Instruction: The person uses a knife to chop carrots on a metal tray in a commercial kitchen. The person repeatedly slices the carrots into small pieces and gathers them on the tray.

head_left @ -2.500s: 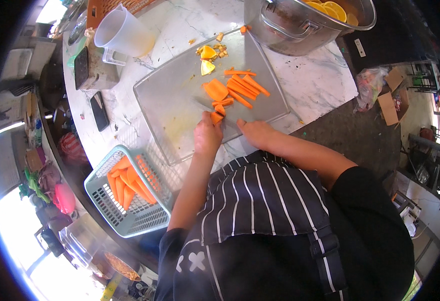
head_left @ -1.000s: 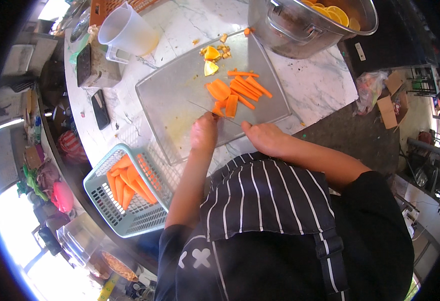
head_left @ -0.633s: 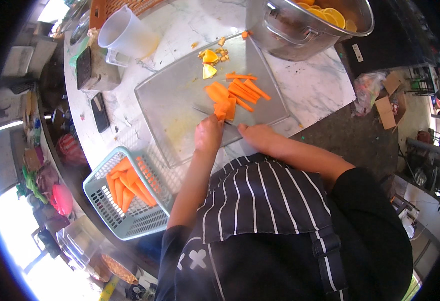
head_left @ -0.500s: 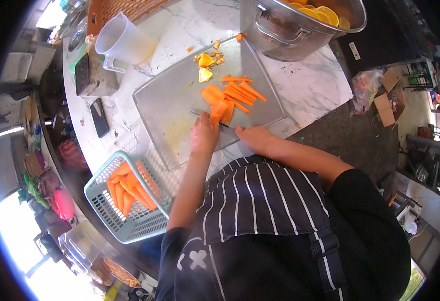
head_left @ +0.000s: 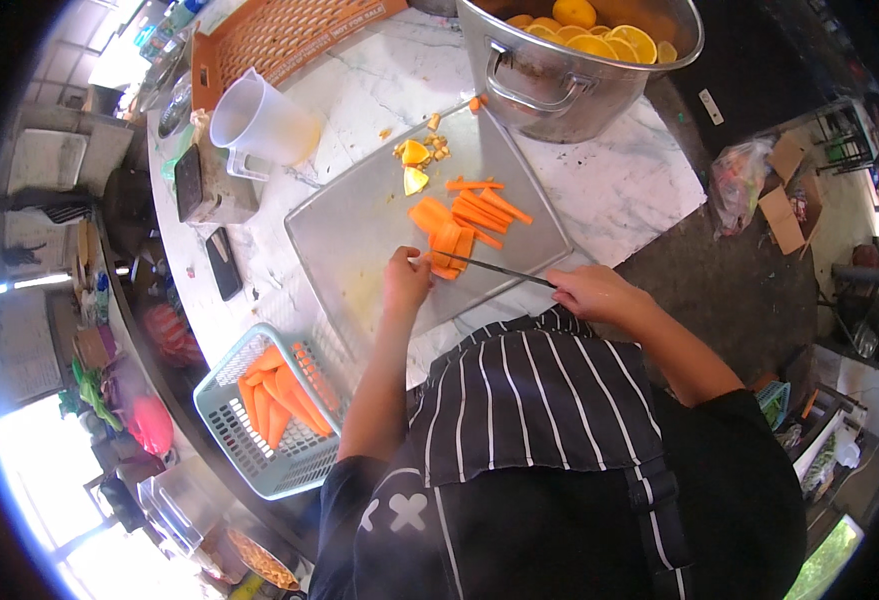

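Note:
My right hand grips the handle of a knife, whose blade angles up-left into broad carrot slices on a grey cutting board. My left hand sits just left of those slices, at the blade's far end, fingers curled; what they hold is hard to make out. Thin carrot sticks lie behind the slices, with yellow-orange fruit pieces and small chopped bits farther back. A pale blue basket of peeled carrots stands at the lower left, beside my left forearm.
A steel pot of orange slices stands back right, an orange crate back left. A translucent jug, a grubby container and a phone are on the marble-look table. Cardboard and bagged items lie right of it.
My right hand has moved rightward, baring more of the long blade. My left hand has shifted slightly left from the broad carrot slices. The whole scene sits lower in view.

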Tool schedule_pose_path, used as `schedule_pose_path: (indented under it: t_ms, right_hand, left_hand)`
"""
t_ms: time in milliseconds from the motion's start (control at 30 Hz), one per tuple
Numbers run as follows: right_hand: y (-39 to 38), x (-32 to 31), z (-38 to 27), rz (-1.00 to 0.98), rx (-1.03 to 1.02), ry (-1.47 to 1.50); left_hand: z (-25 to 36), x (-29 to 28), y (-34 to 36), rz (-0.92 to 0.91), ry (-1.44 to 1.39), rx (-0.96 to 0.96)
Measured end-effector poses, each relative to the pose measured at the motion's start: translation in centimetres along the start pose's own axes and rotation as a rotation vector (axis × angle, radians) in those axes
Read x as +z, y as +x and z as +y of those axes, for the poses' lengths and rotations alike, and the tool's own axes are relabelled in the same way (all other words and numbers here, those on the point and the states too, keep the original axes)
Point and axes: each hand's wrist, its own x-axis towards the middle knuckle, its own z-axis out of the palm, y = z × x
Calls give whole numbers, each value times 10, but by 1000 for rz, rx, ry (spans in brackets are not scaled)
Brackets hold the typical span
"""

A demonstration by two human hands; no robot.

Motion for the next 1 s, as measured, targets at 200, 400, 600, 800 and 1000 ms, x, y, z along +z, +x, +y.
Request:
schedule_pose_path:
  t_ms: [200,400,600,800,1000]
  right_hand:
    - [0,7,10,-64,-66,-63]
    - [59,49,-4,-88,-226,-125]
    - [65,46,-5,-95,-107,-25]
    - [56,37,32,127,-24,140]
    - [45,26,3,208,-121,261]
  left_hand:
    - [28,-14,60,71,246,-9]
    - [27,21,83,-17,57,-5]
    - [36,14,63,148,-135,23]
    - [27,-30,13,393,-101,361]
    - [4,-3,-32,252,56,330]
